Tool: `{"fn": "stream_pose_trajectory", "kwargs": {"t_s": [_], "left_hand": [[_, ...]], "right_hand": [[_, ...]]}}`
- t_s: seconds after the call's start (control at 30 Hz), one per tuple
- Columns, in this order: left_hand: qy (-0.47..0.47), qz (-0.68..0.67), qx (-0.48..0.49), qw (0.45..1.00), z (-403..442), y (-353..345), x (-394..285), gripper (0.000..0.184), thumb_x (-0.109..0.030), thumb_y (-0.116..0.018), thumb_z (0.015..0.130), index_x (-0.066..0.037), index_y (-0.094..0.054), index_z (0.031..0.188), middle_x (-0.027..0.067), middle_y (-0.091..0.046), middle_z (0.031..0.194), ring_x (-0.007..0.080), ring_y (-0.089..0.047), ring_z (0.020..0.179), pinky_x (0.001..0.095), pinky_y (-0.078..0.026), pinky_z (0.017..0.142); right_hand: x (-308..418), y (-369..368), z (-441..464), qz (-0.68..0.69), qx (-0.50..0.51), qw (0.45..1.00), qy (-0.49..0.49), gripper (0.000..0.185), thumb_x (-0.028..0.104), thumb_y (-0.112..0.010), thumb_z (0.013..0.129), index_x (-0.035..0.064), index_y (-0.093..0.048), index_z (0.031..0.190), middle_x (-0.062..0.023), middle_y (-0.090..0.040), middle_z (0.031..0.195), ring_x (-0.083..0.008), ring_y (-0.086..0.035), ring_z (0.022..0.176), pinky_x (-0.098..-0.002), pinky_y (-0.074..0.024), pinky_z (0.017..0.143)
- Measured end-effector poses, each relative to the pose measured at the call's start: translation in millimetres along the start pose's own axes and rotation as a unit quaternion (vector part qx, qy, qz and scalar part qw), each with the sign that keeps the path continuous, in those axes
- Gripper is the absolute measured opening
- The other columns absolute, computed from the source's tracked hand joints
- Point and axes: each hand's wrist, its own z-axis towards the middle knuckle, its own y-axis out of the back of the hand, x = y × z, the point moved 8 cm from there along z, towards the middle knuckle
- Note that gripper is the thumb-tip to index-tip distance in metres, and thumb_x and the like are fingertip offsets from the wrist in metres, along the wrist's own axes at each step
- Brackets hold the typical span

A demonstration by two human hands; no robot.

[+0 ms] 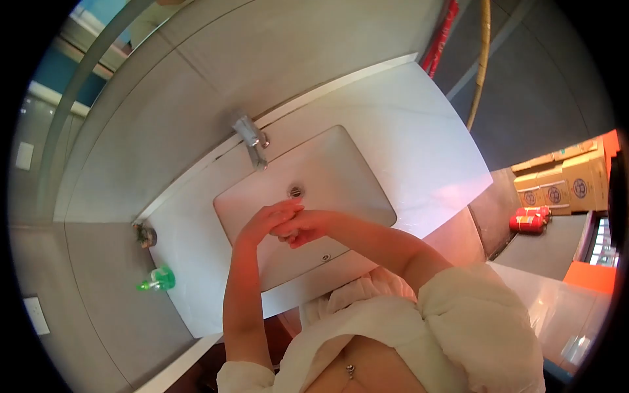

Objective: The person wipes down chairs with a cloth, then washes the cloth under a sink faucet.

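My left hand [267, 221] and my right hand [306, 226] are clasped together over the white sink basin [354, 177]. The left fingers lie across the right hand, and the right fingers curl round the left from below. Between the palms, the view is hidden. Just beyond my fingertips is the round metal drain [296, 190]. A chrome faucet [251, 141] stands at the basin's back edge, its spout apart from my hands. I cannot make out any running water.
A green pump bottle [160, 280] and a small potted plant [145, 236] stand at the counter's left end. The white countertop [406, 124] extends right of the basin. Farther right are red fire extinguishers [529, 221] and cardboard boxes [570, 187].
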Motion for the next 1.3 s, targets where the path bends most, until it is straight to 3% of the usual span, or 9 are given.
{"fn": "stream_pose_trajectory", "kwargs": {"t_s": [0.1, 0.17, 0.4, 0.5, 0.57, 0.7, 0.97, 1.1, 1.3], "left_hand": [[0.010, 0.116, 0.082, 0.990, 5, -18, -1, 0.030, -0.016, -0.047, 0.086, 0.000, -0.054, 0.111, 0.0088, -0.061, 0.086, 0.0161, -0.056, 0.085, 0.0290, -0.045, 0.074], [-0.063, -0.042, -0.056, 0.996, 10, -6, -3, 0.030, -0.014, -0.047, 0.086, 0.003, -0.053, 0.110, 0.0072, -0.058, 0.066, 0.0164, -0.057, 0.069, 0.0326, -0.047, 0.073], [-0.056, -0.215, -0.188, 0.957, 21, 0, 37, 0.041, -0.031, -0.045, 0.090, 0.004, -0.051, 0.108, -0.0009, -0.035, 0.042, 0.0110, -0.037, 0.039, 0.0303, -0.045, 0.058], [-0.054, -0.194, -0.208, 0.957, 27, -1, 48, 0.048, -0.040, -0.042, 0.090, 0.004, -0.051, 0.108, -0.0016, -0.031, 0.040, 0.0096, -0.031, 0.036, 0.0269, -0.042, 0.052], [-0.078, -0.202, -0.260, 0.941, 28, 5, 55, 0.047, -0.041, -0.041, 0.090, 0.002, -0.053, 0.105, -0.0015, -0.031, 0.040, 0.0098, -0.029, 0.035, 0.0257, -0.040, 0.047], [-0.084, -0.188, -0.368, 0.907, 24, 2, 70, 0.046, -0.040, -0.039, 0.090, 0.002, -0.053, 0.102, -0.0012, -0.030, 0.041, 0.0101, -0.028, 0.034, 0.0262, -0.036, 0.040], [-0.058, -0.245, -0.480, 0.840, 9, -7, 86, 0.039, -0.032, -0.035, 0.090, 0.002, -0.053, 0.092, 0.0009, -0.032, 0.043, 0.0116, -0.026, 0.032, 0.0257, -0.028, 0.033], [-0.025, -0.251, -0.491, 0.834, 4, -8, 105, 0.039, -0.032, -0.035, 0.090, 0.002, -0.053, 0.089, 0.0010, -0.034, 0.045, 0.0113, -0.028, 0.034, 0.0252, -0.026, 0.033], [-0.043, -0.315, -0.489, 0.813, -5, 5, 124, 0.033, -0.031, -0.040, 0.089, -0.001, -0.052, 0.089, 0.0016, -0.037, 0.048, 0.0119, -0.032, 0.036, 0.0257, -0.026, 0.032]], "right_hand": [[-6, -11, -1, -0.006, 0.038, 0.999, -0.027, 0.016, 0.018, -0.059, 0.078, 0.0159, -0.046, 0.069, 0.0056, -0.037, 0.060, -0.0037, -0.035, 0.052, -0.0183, -0.0292, 0.047], [-4, -10, -4, -0.016, 0.020, 0.999, -0.020, 0.024, 0.017, -0.060, 0.075, 0.0162, -0.041, 0.061, 0.0066, -0.029, 0.052, -0.0027, -0.026, 0.046, -0.0190, -0.0190, 0.041], [-19, 23, -7, -0.203, -0.048, 0.973, -0.096, 0.024, 0.012, -0.059, 0.070, 0.0158, -0.038, 0.060, 0.0047, -0.032, 0.050, -0.0036, -0.025, 0.041, -0.0189, -0.0168, 0.035], [-25, 44, -1, -0.350, -0.091, 0.929, -0.076, 0.016, 0.019, -0.054, 0.075, 0.0108, -0.045, 0.064, -0.0008, -0.045, 0.052, -0.0103, -0.040, 0.041, -0.0242, -0.0293, 0.036], [2, 43, -2, -0.664, -0.193, 0.709, 0.139, 0.028, 0.032, -0.049, 0.079, 0.0053, -0.053, 0.075, -0.0089, -0.057, 0.062, -0.0220, -0.055, 0.051, -0.0342, -0.0417, 0.045], [-5, 47, -28, -0.676, -0.249, 0.692, 0.042, 0.040, 0.041, -0.044, 0.080, 0.0022, -0.055, 0.085, -0.0135, -0.061, 0.072, -0.0297, -0.060, 0.066, -0.0404, -0.0465, 0.057], [-13, 43, -46, -0.733, -0.355, 0.578, 0.050, 0.022, 0.024, -0.044, 0.081, 0.0085, -0.060, 0.077, -0.0085, -0.063, 0.072, -0.0261, -0.061, 0.065, -0.0373, -0.0472, 0.055], [-31, 45, -47, -0.722, -0.392, 0.569, 0.049, 0.020, 0.023, -0.046, 0.079, 0.0078, -0.059, 0.080, -0.0093, -0.063, 0.071, -0.0264, -0.061, 0.067, -0.0374, -0.0473, 0.055], [-41, 14, -68, -0.658, -0.459, 0.593, 0.073, 0.038, 0.029, -0.053, 0.078, 0.0082, -0.045, 0.108, -0.0119, -0.058, 0.087, -0.0290, -0.060, 0.073, -0.0389, -0.0471, 0.061]]}}
